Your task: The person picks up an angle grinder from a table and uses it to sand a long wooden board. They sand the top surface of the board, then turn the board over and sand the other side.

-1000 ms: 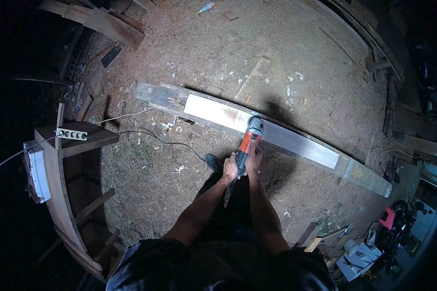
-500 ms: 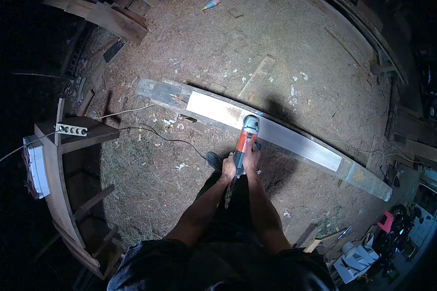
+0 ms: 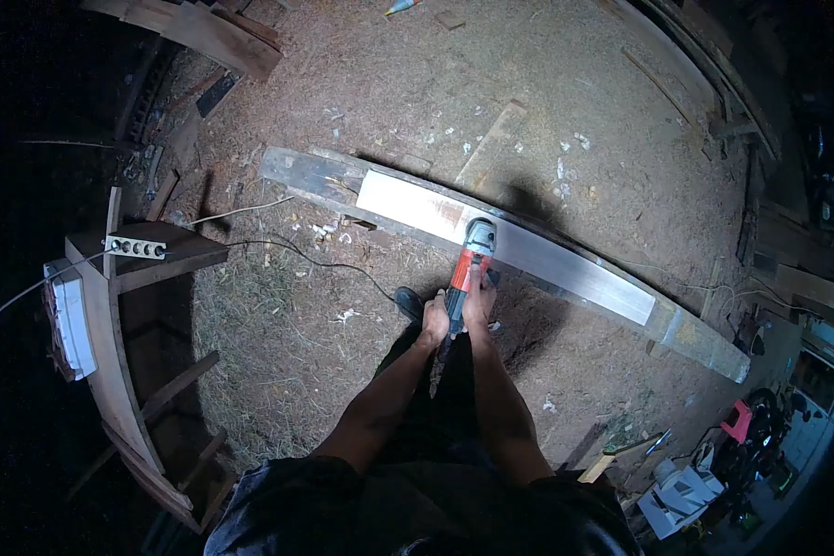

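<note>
A red and black angle grinder (image 3: 463, 271) rests its grey head on a pale, smooth-faced board (image 3: 574, 269). My left hand (image 3: 435, 320) is wrapped around the rear of the tool. Farther forward, my right hand (image 3: 479, 304) grips the red body near its middle. The disc under the head is hidden. Beneath the pale board lies a longer, darker plank (image 3: 700, 343), which sticks out at both ends and runs slantwise across the ground.
A dark cord (image 3: 329, 263) trails from a power strip (image 3: 137, 247) on a wooden structure (image 3: 111, 343) at left. My shoe (image 3: 408, 302) stands near the plank. More planks (image 3: 222, 42) lie at upper left. A pink item (image 3: 737, 423) and white boxes (image 3: 681, 500) sit at lower right.
The grinder stays at almost the same spot on the board, both hands still around it. The view has shifted very slightly.
</note>
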